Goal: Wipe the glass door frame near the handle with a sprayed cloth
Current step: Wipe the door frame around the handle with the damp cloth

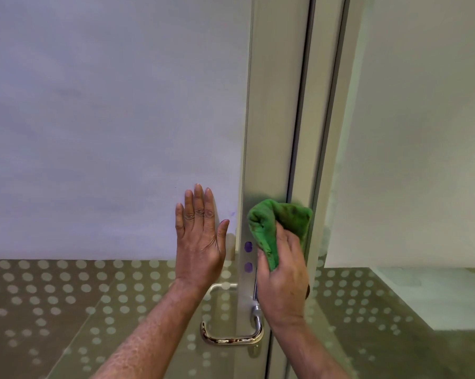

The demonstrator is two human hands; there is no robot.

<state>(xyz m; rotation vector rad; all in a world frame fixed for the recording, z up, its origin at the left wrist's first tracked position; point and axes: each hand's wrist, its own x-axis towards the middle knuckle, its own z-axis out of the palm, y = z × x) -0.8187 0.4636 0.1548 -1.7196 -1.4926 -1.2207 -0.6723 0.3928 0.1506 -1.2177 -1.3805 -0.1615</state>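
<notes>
right hand (pixel 281 272) presses cloth (pixel 281 222) on frame (pixel 271 132)

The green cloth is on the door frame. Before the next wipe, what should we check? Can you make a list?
1. Green cloth gripped in right hand: ok.
2. Cloth pressed against the metal door frame: ok.
3. Left hand flat on the frosted glass, steadying the door: ok.
4. Handle below the cloth, not in its way: ok.
5. Two purple marks on the frame wiped off: not ok.
6. Cloth damp with spray: cannot tell.
</notes>
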